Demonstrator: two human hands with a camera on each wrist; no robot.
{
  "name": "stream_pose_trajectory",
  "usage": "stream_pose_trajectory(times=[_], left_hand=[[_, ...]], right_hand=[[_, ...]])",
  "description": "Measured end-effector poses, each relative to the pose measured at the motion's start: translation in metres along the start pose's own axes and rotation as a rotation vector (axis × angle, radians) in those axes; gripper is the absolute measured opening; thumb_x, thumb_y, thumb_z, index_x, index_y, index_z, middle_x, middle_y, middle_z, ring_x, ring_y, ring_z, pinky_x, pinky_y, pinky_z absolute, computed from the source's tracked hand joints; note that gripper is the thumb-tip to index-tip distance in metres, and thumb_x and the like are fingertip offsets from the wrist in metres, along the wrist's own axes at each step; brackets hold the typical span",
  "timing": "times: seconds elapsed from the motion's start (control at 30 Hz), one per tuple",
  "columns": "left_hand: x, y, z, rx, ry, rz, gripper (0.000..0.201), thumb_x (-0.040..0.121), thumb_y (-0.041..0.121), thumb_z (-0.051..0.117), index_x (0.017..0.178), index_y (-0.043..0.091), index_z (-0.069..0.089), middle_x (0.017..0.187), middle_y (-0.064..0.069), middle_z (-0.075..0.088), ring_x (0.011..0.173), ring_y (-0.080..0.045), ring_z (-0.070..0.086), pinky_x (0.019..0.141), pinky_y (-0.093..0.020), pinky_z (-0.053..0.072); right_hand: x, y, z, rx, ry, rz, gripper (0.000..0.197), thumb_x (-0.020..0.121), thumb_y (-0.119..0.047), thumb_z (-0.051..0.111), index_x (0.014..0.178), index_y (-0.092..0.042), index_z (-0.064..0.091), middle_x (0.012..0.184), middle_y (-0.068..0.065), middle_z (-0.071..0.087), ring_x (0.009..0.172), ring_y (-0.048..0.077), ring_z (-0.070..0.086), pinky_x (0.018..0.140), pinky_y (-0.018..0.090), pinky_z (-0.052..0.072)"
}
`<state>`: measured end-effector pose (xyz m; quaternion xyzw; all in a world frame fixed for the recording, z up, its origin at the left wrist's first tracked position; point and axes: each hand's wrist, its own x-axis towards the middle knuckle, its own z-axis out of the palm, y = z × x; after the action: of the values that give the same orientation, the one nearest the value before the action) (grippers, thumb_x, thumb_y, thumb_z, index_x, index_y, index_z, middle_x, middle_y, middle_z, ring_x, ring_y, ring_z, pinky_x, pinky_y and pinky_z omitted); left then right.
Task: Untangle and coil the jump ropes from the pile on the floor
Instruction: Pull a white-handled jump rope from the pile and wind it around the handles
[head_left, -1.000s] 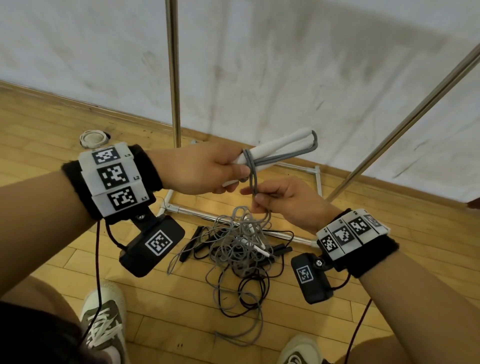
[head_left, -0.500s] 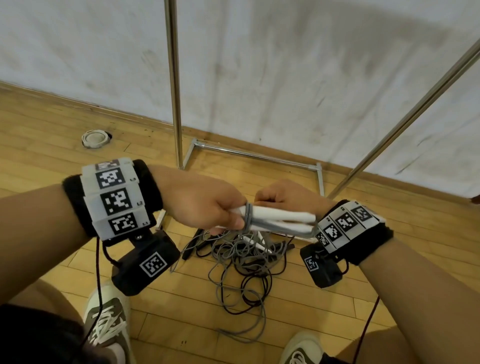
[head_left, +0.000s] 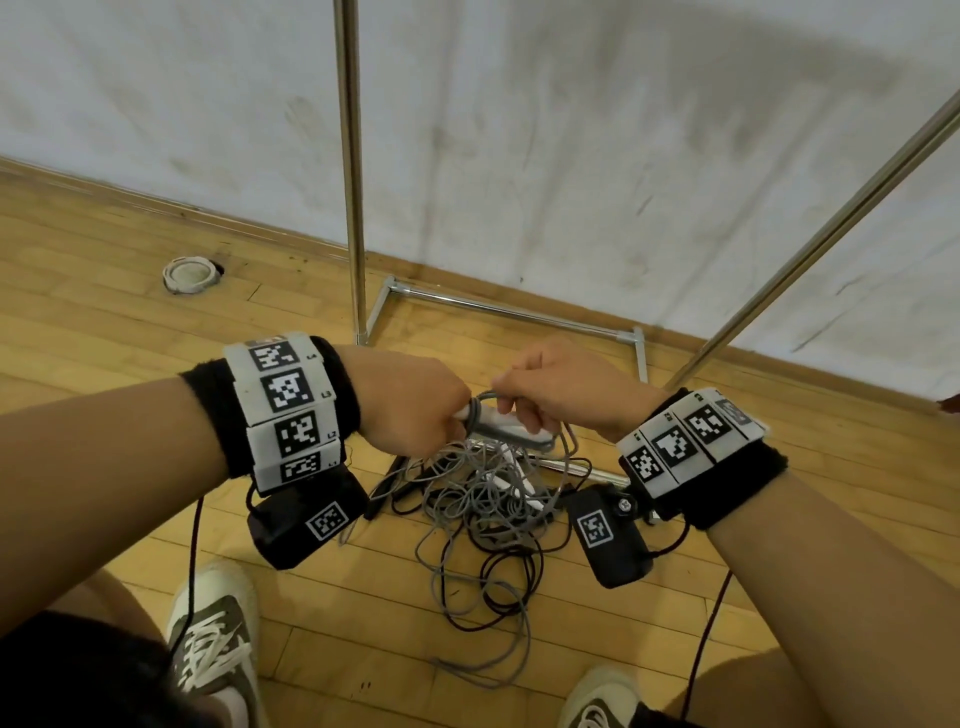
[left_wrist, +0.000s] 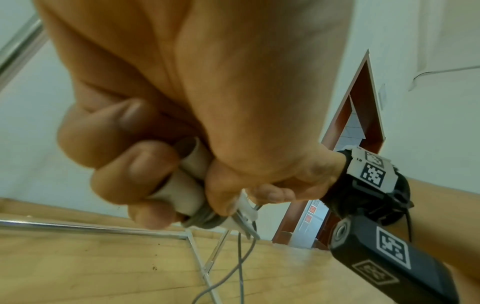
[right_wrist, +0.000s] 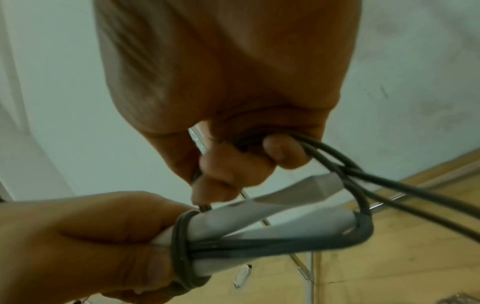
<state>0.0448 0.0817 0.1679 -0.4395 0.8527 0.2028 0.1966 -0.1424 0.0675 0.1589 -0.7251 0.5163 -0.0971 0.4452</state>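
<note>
Nearest, at the bottom of the head view: two shoes (head_left: 215, 631), one at each lower corner. Above them, mid-frame: left hand (head_left: 410, 402) fisted round the white handles (head_left: 511, 425), which jut right out of the fist toward the right hand (head_left: 563, 387). Grey cord (right_wrist: 182, 242) wound in a few turns round the handles just beside the left knuckles, a loop running along them to their far end. Right hand curled round that cord above the handles, strands trailing out lower right in the right wrist view. Under both hands, on the wood floor (head_left: 104, 322): tangled pile (head_left: 483, 499) of grey and black ropes. Beyond, upper half: metal rack (head_left: 353, 171) against a scuffed white wall (head_left: 597, 130).
</note>
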Motion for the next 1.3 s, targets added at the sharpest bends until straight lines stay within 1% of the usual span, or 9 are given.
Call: stream_pose_trajectory(times=[0.23,0.37,0.43,0.6,0.77,0.83,0.97,1.17,1.3], left_hand=[[0.006,-0.011,-0.007,-0.023,0.329,-0.089,0.016,0.096,0.023,0.049,0.084,0.015,0.054,0.073,0.002,0.055,0.060,-0.014,0.053,0.049,-0.028,0.039],[0.009,-0.018,-0.011,-0.087,0.454,-0.122,0.016,0.097,0.022,0.048,0.086,0.013,0.055,0.071,0.002,0.055,0.057,-0.011,0.050,0.045,-0.025,0.030],[0.011,-0.018,-0.013,-0.118,0.494,-0.105,0.020,0.099,0.026,0.047,0.090,0.011,0.056,0.071,0.001,0.056,0.056,-0.011,0.050,0.044,-0.024,0.030],[0.010,-0.016,-0.011,-0.183,0.567,-0.034,0.020,0.101,0.034,0.044,0.089,0.019,0.049,0.071,0.007,0.053,0.056,-0.007,0.048,0.046,-0.021,0.026],[0.001,-0.009,-0.018,-0.287,0.650,0.118,0.031,0.100,0.025,0.048,0.071,0.029,0.040,0.064,0.007,0.050,0.058,0.000,0.052,0.052,-0.010,0.037],[-0.003,-0.007,-0.022,-0.335,0.682,0.178,0.033,0.100,0.019,0.050,0.070,0.030,0.041,0.063,0.008,0.049,0.062,0.008,0.052,0.054,-0.008,0.037],[-0.004,-0.009,-0.026,-0.384,0.629,0.084,0.023,0.100,0.026,0.048,0.080,0.017,0.052,0.070,0.002,0.059,0.058,-0.008,0.051,0.050,-0.020,0.035],[-0.013,-0.006,-0.027,-0.517,0.566,0.197,0.024,0.101,0.023,0.048,0.077,0.023,0.051,0.064,0.006,0.058,0.053,-0.004,0.050,0.050,-0.015,0.040],[-0.019,-0.007,-0.026,-0.604,0.499,0.232,0.020,0.102,0.024,0.046,0.084,0.019,0.054,0.064,0.004,0.057,0.056,-0.011,0.052,0.052,-0.023,0.044]], right_hand=[[-0.002,-0.011,0.001,0.203,0.078,0.000,0.018,0.098,-0.015,0.056,0.095,-0.002,0.068,0.074,0.007,0.073,0.057,0.010,0.066,0.052,0.022,0.051],[-0.005,-0.009,0.000,0.403,0.053,-0.046,0.023,0.095,0.005,0.053,0.102,-0.011,0.069,0.088,0.010,0.075,0.076,0.016,0.072,0.077,0.031,0.059],[-0.006,-0.007,0.001,0.449,0.089,-0.070,0.017,0.092,0.004,0.059,0.100,-0.007,0.069,0.086,0.011,0.075,0.076,0.018,0.073,0.077,0.035,0.061],[-0.007,0.003,0.000,0.331,0.125,-0.097,0.008,0.093,-0.011,0.065,0.096,-0.009,0.073,0.071,0.000,0.071,0.061,0.010,0.064,0.056,0.023,0.052],[-0.009,0.008,0.002,0.124,0.172,-0.170,0.028,0.100,-0.034,0.053,0.079,-0.026,0.070,0.053,-0.010,0.051,0.053,0.008,0.048,0.056,0.028,0.046],[-0.009,0.011,0.002,0.145,0.183,-0.195,0.026,0.101,-0.031,0.051,0.086,-0.030,0.072,0.056,-0.011,0.051,0.058,0.007,0.048,0.061,0.028,0.047],[-0.010,0.020,0.000,0.280,0.109,-0.217,0.033,0.101,-0.006,0.047,0.108,-0.030,0.068,0.077,-0.008,0.059,0.078,0.010,0.057,0.086,0.035,0.053],[-0.011,0.025,0.001,0.278,0.137,-0.248,0.021,0.100,-0.014,0.054,0.097,-0.025,0.072,0.064,-0.008,0.061,0.054,0.005,0.047,0.053,0.017,0.040],[-0.010,0.031,0.001,0.140,0.218,-0.285,0.021,0.096,-0.038,0.058,0.082,-0.034,0.073,0.054,-0.007,0.056,0.045,0.004,0.045,0.050,0.018,0.037]])
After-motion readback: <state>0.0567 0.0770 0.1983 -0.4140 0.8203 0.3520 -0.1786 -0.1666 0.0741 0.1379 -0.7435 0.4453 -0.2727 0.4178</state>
